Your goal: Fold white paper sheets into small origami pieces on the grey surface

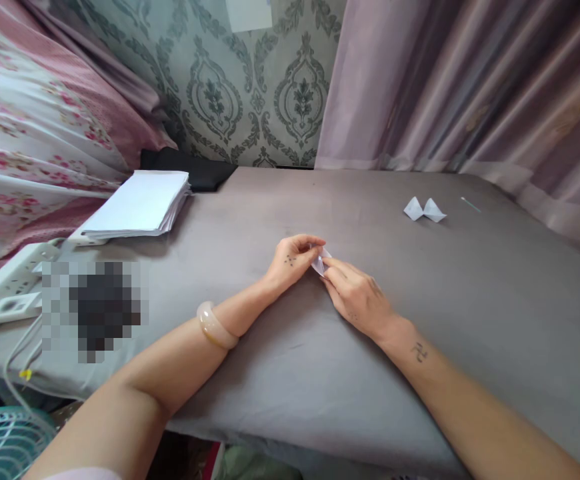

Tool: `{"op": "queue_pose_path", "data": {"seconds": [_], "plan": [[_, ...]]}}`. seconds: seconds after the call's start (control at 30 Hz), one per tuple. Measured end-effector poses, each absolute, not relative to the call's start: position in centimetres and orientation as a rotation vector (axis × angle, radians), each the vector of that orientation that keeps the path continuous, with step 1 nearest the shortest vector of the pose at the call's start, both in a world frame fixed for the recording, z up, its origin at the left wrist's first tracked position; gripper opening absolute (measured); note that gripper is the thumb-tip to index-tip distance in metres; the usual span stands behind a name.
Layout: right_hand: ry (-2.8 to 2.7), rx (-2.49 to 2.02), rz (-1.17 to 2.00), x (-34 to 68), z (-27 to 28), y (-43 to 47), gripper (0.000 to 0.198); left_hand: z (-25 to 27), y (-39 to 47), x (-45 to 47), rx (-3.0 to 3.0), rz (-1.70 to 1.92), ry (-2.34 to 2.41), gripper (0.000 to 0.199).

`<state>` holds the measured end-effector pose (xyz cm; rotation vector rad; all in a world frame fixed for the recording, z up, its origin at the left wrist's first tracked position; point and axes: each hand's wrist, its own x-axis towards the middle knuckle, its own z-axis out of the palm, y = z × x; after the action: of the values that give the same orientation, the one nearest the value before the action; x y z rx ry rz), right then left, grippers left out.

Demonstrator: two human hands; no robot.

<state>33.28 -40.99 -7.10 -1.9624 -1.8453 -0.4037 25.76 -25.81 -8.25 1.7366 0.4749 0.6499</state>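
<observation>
Near the middle of the table, my left hand [294,257] pinches one side of a small folded white paper [319,265]. From the right, my right hand [357,292] grips the same paper between thumb and fingers. Both hands are closed on it, and much of the paper is hidden behind the fingers. Farther back to the right stands another piece of folded white paper [424,211], shaped into two joined peaks, touched by neither hand.
A stack of white paper [137,203] lies at the left on the grey-covered table [290,373], before a black flat item [190,172]. White power strips [15,280] with cables line the left edge. A thin stick [471,205] lies back right. A teal fan [7,440] stands lower left.
</observation>
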Motion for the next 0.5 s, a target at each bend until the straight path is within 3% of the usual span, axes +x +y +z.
{"op": "queue_pose_path", "data": {"seconds": [0.5], "plan": [[-1.910,-2.030,-0.541,33.2,-6.5,-40.6,0.028,-8.9,-24.6,25.8,1.808,0.636,0.589,0.023]]}}
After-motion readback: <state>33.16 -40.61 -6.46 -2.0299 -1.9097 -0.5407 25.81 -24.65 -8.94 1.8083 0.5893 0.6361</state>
